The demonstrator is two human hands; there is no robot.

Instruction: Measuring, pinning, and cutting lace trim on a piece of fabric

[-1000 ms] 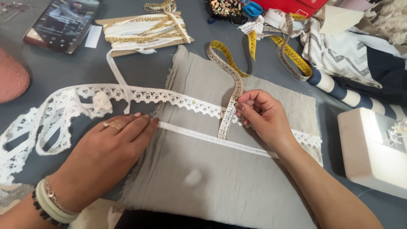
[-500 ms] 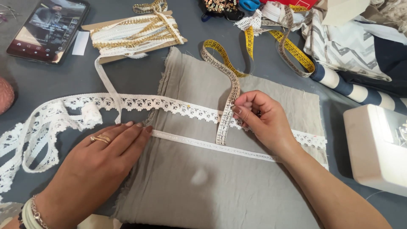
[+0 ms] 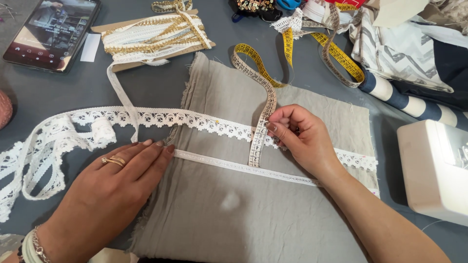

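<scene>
Fabric [image 3: 292, 209], a grey linen piece with frayed edges, is filling the centre and lower middle of the frame on the blue-grey table [image 3: 73, 87], and I am reading it as the base everything else is lying on. Across it, from the left edge toward the right, a white lace trim [image 3: 161, 118] is running, and just below it a narrow white ribbon [image 3: 234, 165] is stretching on a slight slant. My left hand [image 3: 117, 185] is lying flat with fingers together, pressing the ribbon's end at the cloth's left edge. My right hand [image 3: 302, 139] is pinching the yellow tape measure [image 3: 261, 131] between thumb and fingers, its free end hanging down from lace to ribbon. I am judging the main risk to be the ribbon creeping if the flat hand eases, spoiling the gap being measured; the tape is also curling behind, so it could twist and misread. At the right edge a white sewing machine [image 3: 434, 170] is sitting near my forearm, where an elbow could nudge it.
</scene>
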